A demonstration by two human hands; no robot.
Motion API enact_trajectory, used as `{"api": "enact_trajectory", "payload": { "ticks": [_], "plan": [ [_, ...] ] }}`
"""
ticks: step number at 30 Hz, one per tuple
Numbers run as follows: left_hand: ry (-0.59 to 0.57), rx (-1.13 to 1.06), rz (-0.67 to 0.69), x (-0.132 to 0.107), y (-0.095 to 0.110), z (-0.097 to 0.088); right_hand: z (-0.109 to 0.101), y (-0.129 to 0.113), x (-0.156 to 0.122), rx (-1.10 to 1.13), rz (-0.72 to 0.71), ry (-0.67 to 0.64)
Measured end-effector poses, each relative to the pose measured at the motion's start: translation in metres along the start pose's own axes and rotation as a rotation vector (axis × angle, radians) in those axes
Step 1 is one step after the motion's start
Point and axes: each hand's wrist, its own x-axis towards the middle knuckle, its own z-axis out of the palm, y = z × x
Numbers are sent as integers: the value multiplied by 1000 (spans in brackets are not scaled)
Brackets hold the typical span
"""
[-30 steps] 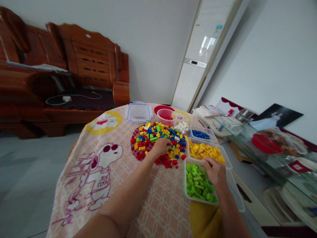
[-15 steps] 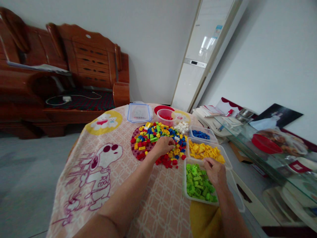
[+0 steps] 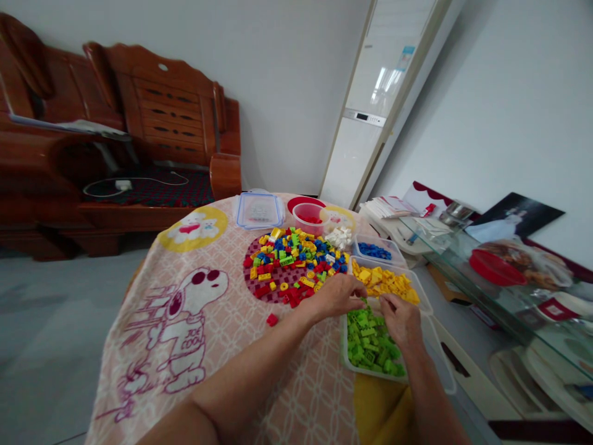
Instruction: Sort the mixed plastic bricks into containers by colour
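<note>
Head view | left hand (image 3: 341,295) half-curled by green bricks (image 3: 369,337), grip unclear | right hand (image 3: 402,320) curled over tray (image 3: 374,374), any hold hidden

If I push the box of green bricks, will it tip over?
Probably not: the box looks wide and low. It looks thin-sided, so it might bend a little. The green bricks lie loose, so they'd likely slide around.

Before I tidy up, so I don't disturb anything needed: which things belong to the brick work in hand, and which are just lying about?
Likely part of the work:
mixed brick pile
boxed green bricks
boxed yellow bricks
boxed blue bricks
white bricks
round tub of red pieces

Likely just lying about:
white charger
papers
red bowl
photo
</note>
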Motion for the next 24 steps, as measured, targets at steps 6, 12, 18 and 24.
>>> {"api": "enact_trajectory", "payload": {
  "ticks": [6, 12, 18, 24],
  "plan": [
    [134, 55, -159, 0, -14, -5, -2, -2, 0, -21, -5, 2],
    [221, 246, -404, -5, -42, -11, -4, -6, 0, -25, 4, 1],
    [177, 299, -468, -12, -61, -9, -5, -7, 0, -33, 36, -5],
    [156, 324, -461, -12, -62, -2, -5, -6, -1, -20, 17, 6]
  ]
}}
